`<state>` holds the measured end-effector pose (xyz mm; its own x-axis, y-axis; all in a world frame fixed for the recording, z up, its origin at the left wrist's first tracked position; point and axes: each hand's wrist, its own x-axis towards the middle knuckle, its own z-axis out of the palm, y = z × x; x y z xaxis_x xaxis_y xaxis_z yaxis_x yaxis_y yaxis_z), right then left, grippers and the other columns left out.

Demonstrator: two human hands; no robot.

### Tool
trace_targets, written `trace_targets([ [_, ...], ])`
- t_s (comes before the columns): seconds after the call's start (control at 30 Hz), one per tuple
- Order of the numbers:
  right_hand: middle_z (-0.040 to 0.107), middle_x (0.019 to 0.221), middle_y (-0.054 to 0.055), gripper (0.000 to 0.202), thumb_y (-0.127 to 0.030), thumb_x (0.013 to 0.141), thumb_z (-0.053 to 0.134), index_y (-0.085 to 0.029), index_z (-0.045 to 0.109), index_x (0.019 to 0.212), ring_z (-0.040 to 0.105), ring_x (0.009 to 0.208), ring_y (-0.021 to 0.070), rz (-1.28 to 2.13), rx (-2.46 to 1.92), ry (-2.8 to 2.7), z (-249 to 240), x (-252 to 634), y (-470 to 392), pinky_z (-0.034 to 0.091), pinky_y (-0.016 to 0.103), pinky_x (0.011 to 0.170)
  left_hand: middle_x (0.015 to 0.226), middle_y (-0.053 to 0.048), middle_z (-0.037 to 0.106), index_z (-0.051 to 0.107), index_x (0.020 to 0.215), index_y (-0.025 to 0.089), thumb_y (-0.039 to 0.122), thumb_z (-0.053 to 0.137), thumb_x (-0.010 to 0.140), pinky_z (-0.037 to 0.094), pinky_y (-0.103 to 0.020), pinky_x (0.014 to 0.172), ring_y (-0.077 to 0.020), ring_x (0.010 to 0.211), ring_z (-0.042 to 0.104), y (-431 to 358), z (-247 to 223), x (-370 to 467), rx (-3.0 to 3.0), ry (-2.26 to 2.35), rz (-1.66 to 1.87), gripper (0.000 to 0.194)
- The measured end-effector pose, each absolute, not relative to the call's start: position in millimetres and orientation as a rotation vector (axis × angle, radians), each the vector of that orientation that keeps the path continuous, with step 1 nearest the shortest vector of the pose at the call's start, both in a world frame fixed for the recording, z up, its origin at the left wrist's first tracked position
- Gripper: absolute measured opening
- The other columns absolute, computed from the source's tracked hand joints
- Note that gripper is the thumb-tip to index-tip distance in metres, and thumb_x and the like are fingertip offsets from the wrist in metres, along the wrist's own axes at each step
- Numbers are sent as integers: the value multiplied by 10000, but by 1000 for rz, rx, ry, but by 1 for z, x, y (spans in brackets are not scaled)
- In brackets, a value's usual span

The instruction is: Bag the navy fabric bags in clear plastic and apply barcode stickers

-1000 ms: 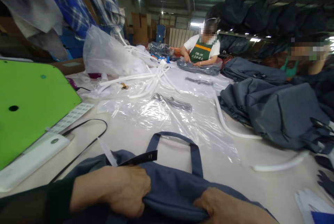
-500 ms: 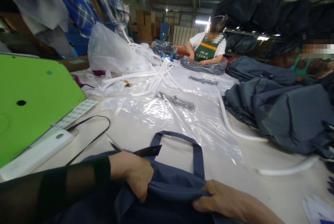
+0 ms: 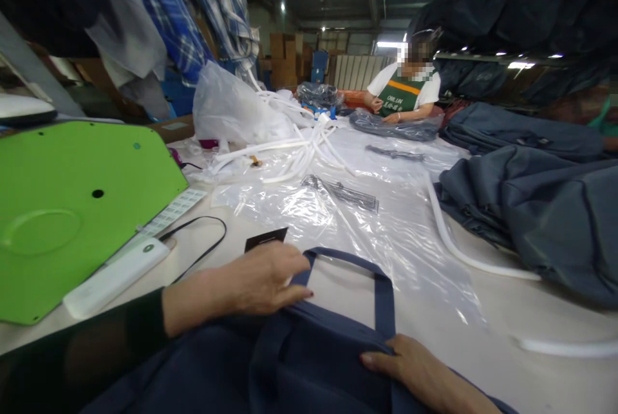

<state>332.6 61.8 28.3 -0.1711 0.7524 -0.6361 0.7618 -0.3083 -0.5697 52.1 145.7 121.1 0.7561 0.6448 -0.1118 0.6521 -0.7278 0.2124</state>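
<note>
Left hand (image 3: 251,285) had released its clenched grip, fingers flat by the bag (image 3: 309,362) handle; right hand (image 3: 420,375) fingers still pinched the fabric, lower centre.

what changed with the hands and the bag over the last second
The left hand let go of its bunched grip on the navy bag and now lies flat and open by the bag handle, next to the black tag. The right hand keeps pinching the bag's top edge. The green machine, the plastic sheet and the grey bags lie as before.
</note>
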Motion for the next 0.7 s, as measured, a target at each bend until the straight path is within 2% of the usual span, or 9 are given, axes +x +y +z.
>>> trace_targets([
  [0.1,684,756,69,500,-649,743,558,-168,682,682,629,734,231,-1557,2027,1843,24,335,62,448,279,635,1288,-142,567,612,1146,159,305,566,886,361,-463,1045,-304,1236,475,157,135,21,2917,1041,98,302],
  [0.2,692,756,75,534,-680,728,545,-168,685,677,637,741,244,-1590,2010,1852,21,336,62,455,287,642,1423,-153,458,616,1182,222,442,758,716,189,-646,1081,-409,1342,330,165,125,2,2995,918,-204,534],
  [0.27,696,756,71,538,-686,723,540,-170,686,674,640,740,242,-1605,2000,1859,20,337,62,457,287,651,1466,-190,392,604,1203,197,429,837,608,51,-674,1094,-419,1387,240,167,115,1,3023,843,-304,680],
  [0.3,698,755,68,536,-685,721,540,-171,684,671,641,738,241,-1602,2001,1862,19,337,62,457,286,651,1458,-199,401,611,1188,183,389,853,593,18,-656,1103,-402,1395,232,168,111,3,3031,809,-330,674],
  [0.37,698,750,64,534,-687,718,535,-174,670,659,640,733,239,-1569,2020,1879,17,338,61,450,286,641,1345,-172,540,655,1105,194,291,844,624,43,-608,1117,-350,1343,349,172,106,9,2980,779,-422,526],
  [0.47,691,728,72,550,-703,710,517,-173,642,634,634,720,244,-1524,2039,1900,11,340,61,432,289,619,962,-52,727,703,994,276,262,830,654,208,-535,1077,-260,1035,597,182,103,14,2820,821,-586,363],
  [0.57,686,708,70,566,-718,711,510,-173,636,624,628,704,240,-1546,2012,1919,8,340,60,422,286,613,783,11,728,716,959,314,292,783,716,403,-317,873,-174,763,642,192,102,9,2754,810,-630,254],
  [0.63,687,714,65,560,-713,715,519,-173,648,635,628,705,233,-1562,2011,1924,9,340,60,427,279,614,778,12,727,718,931,295,267,708,791,409,-226,697,-149,708,638,197,103,3,2750,814,-616,142],
  [0.7,692,736,65,552,-702,718,525,-172,666,656,632,717,231,-1580,2011,1917,10,340,60,437,276,624,823,-23,725,712,893,240,208,612,855,403,-224,652,-158,735,640,198,109,-3,2790,855,-580,111],
])
